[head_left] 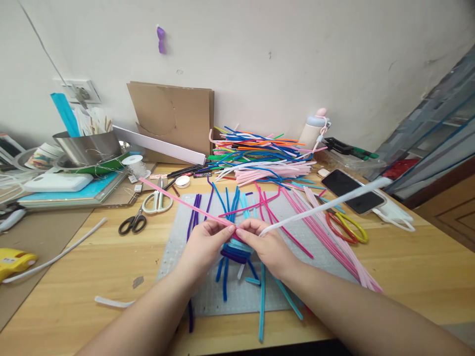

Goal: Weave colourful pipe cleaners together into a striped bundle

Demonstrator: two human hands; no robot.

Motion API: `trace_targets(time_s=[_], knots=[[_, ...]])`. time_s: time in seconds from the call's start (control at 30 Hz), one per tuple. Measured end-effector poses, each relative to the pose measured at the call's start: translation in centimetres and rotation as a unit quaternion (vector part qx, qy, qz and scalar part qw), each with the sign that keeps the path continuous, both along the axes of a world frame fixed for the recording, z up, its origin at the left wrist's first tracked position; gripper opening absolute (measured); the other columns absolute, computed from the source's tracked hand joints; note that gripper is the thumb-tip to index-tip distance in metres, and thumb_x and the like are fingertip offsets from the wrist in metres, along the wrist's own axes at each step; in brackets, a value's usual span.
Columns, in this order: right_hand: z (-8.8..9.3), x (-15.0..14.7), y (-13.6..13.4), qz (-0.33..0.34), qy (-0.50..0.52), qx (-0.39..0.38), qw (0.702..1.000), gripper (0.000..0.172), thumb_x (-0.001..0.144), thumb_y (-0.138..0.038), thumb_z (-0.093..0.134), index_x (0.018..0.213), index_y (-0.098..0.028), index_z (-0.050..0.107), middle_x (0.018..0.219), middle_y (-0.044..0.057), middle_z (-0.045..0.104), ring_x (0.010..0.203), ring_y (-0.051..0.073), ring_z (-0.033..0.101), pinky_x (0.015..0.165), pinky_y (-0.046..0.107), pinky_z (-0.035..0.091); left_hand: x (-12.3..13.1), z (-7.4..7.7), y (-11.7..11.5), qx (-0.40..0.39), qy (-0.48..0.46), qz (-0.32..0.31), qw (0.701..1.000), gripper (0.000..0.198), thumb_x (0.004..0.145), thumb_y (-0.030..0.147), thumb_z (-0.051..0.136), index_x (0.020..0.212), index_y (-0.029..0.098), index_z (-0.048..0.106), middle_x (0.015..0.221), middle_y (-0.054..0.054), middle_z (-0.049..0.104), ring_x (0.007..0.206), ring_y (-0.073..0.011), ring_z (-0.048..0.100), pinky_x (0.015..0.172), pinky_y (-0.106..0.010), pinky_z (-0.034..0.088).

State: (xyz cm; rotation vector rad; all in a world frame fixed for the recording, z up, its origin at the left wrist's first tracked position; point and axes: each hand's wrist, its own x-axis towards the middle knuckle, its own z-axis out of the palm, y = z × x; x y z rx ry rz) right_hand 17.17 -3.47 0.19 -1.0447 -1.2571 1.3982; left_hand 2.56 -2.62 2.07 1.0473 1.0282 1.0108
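Note:
My left hand (211, 242) is closed, pinching a pink pipe cleaner (181, 200) that sticks out to the upper left. My right hand (267, 244) meets it fingertip to fingertip, closed on a small piece wound from pipe cleaners (234, 253) in purple, blue and light blue bands. A long white pipe cleaner (326, 205) runs from the right hand toward the upper right. How the white one joins the wound piece is hidden by the fingers. Below the hands, loose blue pipe cleaners (224, 282) and turquoise pipe cleaners (262, 311) lie on a grey cutting mat (174, 277).
A heap of coloured pipe cleaners (260, 153) lies against the wall. Black scissors (132, 223) and white-handled scissors (158, 201) rest left of the mat. Pliers (347, 227) and a phone (351, 190) are on the right, a yellow glue gun (15, 262) far left.

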Motion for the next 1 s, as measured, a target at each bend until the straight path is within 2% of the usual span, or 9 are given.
trace_targets(time_s=[0.17,0.3,0.47,0.67,0.8,0.9,1.0], knots=[[0.3,0.0,0.0,-0.006,-0.004,-0.008,1.0,0.021,0.073,-0.036,0.064,0.071,-0.017,0.057,0.064,-0.004,0.054,0.062,0.011,0.048,0.06,0.024,0.037,-0.1,0.2,0.0,0.022,0.01,-0.014,1.0,0.018,0.063,0.026,0.073,0.074,0.013,0.067,0.073,-0.002,0.068,0.072,-0.0142,0.06,0.071,-0.024,0.044],[0.4,0.0,0.0,0.007,-0.017,-0.015,1.0,0.02,0.073,-0.036,0.062,0.072,-0.017,0.055,0.064,-0.004,0.051,0.06,0.01,0.045,0.059,0.024,0.035,-0.2,0.1,0.1,0.01,0.019,-0.028,0.999,0.019,0.065,0.027,0.072,0.078,0.013,0.067,0.076,-0.004,0.069,0.075,-0.0164,0.061,0.074,-0.027,0.045],[0.5,-0.1,0.0,0.007,-0.024,-0.019,0.999,0.019,0.073,-0.035,0.06,0.071,-0.017,0.053,0.063,-0.004,0.048,0.06,0.01,0.043,0.059,0.024,0.033,-0.1,0.0,0.1,0.013,0.016,-0.009,1.0,0.019,0.062,0.027,0.073,0.074,0.014,0.065,0.072,-0.002,0.067,0.07,-0.0151,0.06,0.072,-0.027,0.044],[0.6,0.0,0.0,0.014,-0.005,-0.011,1.0,0.021,0.072,-0.036,0.063,0.075,-0.018,0.052,0.067,-0.003,0.051,0.065,0.011,0.048,0.063,0.025,0.037,-0.1,0.0,0.1,0.037,0.015,-0.005,0.999,0.018,0.062,0.027,0.073,0.069,0.014,0.063,0.068,-0.001,0.064,0.068,-0.0135,0.057,0.069,-0.025,0.043],[0.7,0.0,0.0,-0.032,0.044,-0.049,0.997,0.027,0.071,-0.037,0.064,0.086,-0.02,0.049,0.08,-0.001,0.054,0.075,0.014,0.053,0.063,0.025,0.042,-0.6,0.0,0.7,0.034,-0.001,0.044,0.998,0.021,0.063,0.029,0.073,0.072,0.012,0.063,0.068,-0.002,0.065,0.066,-0.0138,0.057,0.068,-0.026,0.043],[0.7,0.2,0.0,-0.048,0.02,-0.068,0.996,0.026,0.075,-0.039,0.058,0.067,-0.019,0.045,0.065,-0.002,0.048,0.062,0.012,0.049,0.052,0.022,0.04,-1.1,0.1,1.2,0.058,0.003,0.09,0.994,0.023,0.064,0.03,0.073,0.073,0.013,0.062,0.069,-0.002,0.065,0.068,-0.0143,0.057,0.069,-0.026,0.044],[1.0,0.5,-0.6,-0.031,-0.062,0.01,0.998,0.04,0.083,-0.04,0.048,0.051,-0.018,0.038,0.049,-0.004,0.037,0.046,0.008,0.037,0.045,0.022,0.031,-1.2,0.2,1.2,0.089,0.038,0.112,0.989,0.02,0.065,0.03,0.072,0.073,0.014,0.062,0.07,-0.001,0.064,0.07,-0.014,0.058,0.069,-0.024,0.043]])
